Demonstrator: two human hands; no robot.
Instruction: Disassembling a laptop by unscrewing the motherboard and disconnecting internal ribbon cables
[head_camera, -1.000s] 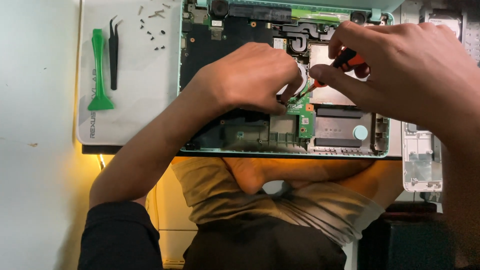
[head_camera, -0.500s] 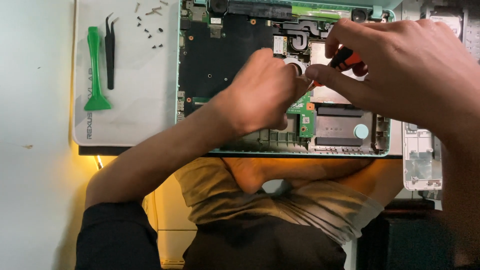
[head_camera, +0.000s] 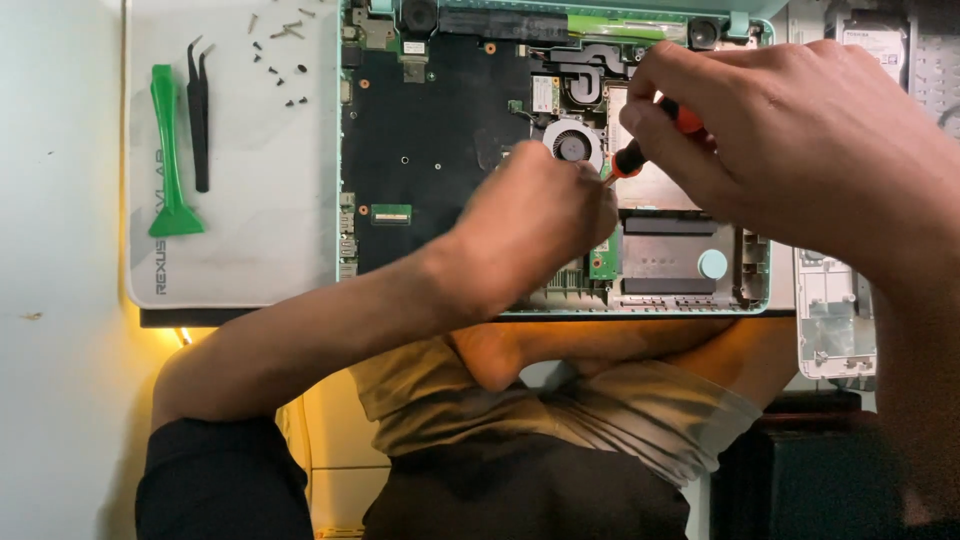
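— Where can you get a hand into the opened laptop (head_camera: 440, 150)?

— From your left: the dark board there lies bare. Both your hands crowd the cooling fan (head_camera: 568, 143), the left hand (head_camera: 530, 225) just beside the right hand (head_camera: 780, 140) and its screwdriver (head_camera: 650, 140).

— And on the mat (head_camera: 250, 200)?

— The middle is open; loose screws (head_camera: 280, 45), black tweezers (head_camera: 198, 115) and a green pry tool (head_camera: 168, 150) take up its far and left parts.

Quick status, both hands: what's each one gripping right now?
Left hand: curled, resting on the opened laptop by the fan; a held item cannot be told.
Right hand: closed on the orange-and-black screwdriver.
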